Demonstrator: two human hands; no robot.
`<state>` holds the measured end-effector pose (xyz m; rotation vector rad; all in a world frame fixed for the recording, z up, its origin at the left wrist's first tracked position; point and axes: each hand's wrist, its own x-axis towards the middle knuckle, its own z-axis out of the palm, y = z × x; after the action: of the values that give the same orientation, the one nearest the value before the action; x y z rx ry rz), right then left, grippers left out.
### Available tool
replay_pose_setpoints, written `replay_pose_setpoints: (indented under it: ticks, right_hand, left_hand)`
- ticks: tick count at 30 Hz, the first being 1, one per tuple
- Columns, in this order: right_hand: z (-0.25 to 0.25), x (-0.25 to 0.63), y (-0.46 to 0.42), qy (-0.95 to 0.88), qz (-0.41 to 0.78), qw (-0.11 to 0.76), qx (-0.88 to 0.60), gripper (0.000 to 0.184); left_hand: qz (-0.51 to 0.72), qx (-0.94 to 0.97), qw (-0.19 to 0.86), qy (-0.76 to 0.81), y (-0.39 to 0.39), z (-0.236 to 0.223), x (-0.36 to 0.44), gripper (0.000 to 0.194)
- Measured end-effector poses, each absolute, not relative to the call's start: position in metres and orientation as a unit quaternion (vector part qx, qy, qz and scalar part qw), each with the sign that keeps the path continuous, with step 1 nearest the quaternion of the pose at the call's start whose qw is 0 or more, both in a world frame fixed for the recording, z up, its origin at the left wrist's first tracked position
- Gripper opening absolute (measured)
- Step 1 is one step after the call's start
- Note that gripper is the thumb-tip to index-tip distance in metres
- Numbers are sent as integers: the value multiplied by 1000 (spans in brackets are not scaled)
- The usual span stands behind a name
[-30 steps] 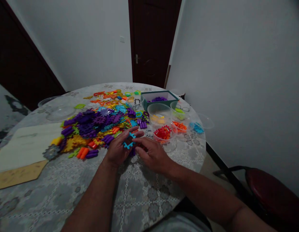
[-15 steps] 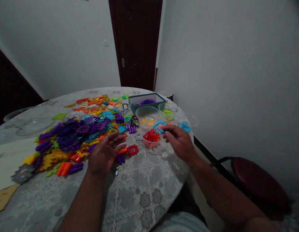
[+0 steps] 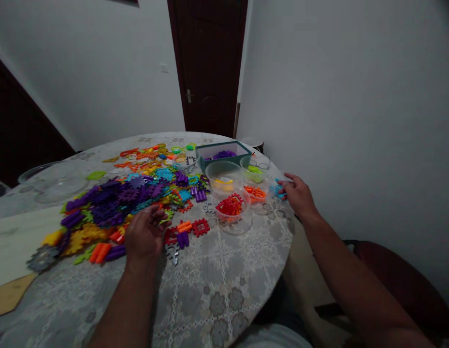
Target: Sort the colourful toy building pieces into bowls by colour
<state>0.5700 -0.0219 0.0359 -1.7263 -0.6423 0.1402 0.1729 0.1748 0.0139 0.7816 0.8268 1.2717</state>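
1. Right hand (image 3: 298, 197) at the table's right edge, fingertips at the blue pieces (image 3: 277, 188). Cannot tell whether it grips one or has let go; the fingers partly cover them.
2. Left hand (image 3: 145, 234) above the near side of the table (image 3: 195, 295), palm turned inward, fingers loosely curled. Light-green piece (image 3: 168, 215) just beside its fingertips; cannot tell whether held.
3. Mixed pile, mostly purple pieces (image 3: 111, 198) on top, between the left hand and the table's left edge. Grey gear-shaped piece (image 3: 43, 258) at the pile's near left end.
4. Right of the left hand, on the cloth: red square piece (image 3: 201, 227), orange piece (image 3: 184, 226) and purple piece (image 3: 182, 240), close together.
5. Between the hands, toward the right edge: clear tubs, one with red pieces (image 3: 229, 205), one with yellow pieces (image 3: 223, 184). Orange pieces (image 3: 255, 193) lie nearer the right hand.
6. Dark green box (image 3: 201, 158) toward the far edge, purple pieces inside.
7. White sheet (image 3: 24, 232) at the left edge.
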Motion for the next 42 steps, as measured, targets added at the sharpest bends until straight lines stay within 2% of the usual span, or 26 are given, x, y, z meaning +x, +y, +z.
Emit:
replay_pose_setpoints:
  ticks: [3, 6, 10, 15, 21, 24, 27, 33, 37, 39, 42]
  right_hand:
    - [36, 516, -30, -336, 93, 582, -735, 38]
    - [35, 444, -39, -521, 152, 483, -688, 27]
    - [25, 367, -27, -713, 114, 343, -601, 39]
    - [17, 324, 25, -689, 88, 151, -704, 55]
    - [14, 319, 74, -640, 63, 72, -763, 51]
    - [10, 317, 78, -629, 52, 72, -772, 48]
    - [6, 312, 74, -668, 62, 111, -733, 40]
    - [-7, 317, 71, -781, 154, 273, -540, 31]
    - [-24, 332, 80, -746, 122, 394, -523, 36]
    - [-32, 338, 85, -723, 96, 402, -554, 39]
    - [-37, 342, 86, -713, 81, 362, -594, 41]
  left_hand:
    - [572, 340, 644, 376, 174, 13, 174, 23]
    - [578, 342, 634, 384, 172, 12, 176, 25]
    - [589, 357, 602, 404, 171, 10, 179, 32]
    - [602, 376, 573, 410, 172, 6, 178, 32]
    - [613, 380, 555, 414, 175, 3, 175, 32]
    - [613, 381, 551, 418, 177, 3, 175, 32]
    - [615, 384, 545, 421, 177, 2, 175, 32]
    - [639, 379, 532, 407, 176, 5, 172, 33]
    - [665, 382, 510, 390, 172, 16, 167, 33]
    - [664, 395, 494, 398, 170, 26, 164, 32]
    - [619, 466, 468, 424, 162, 42, 153, 33]
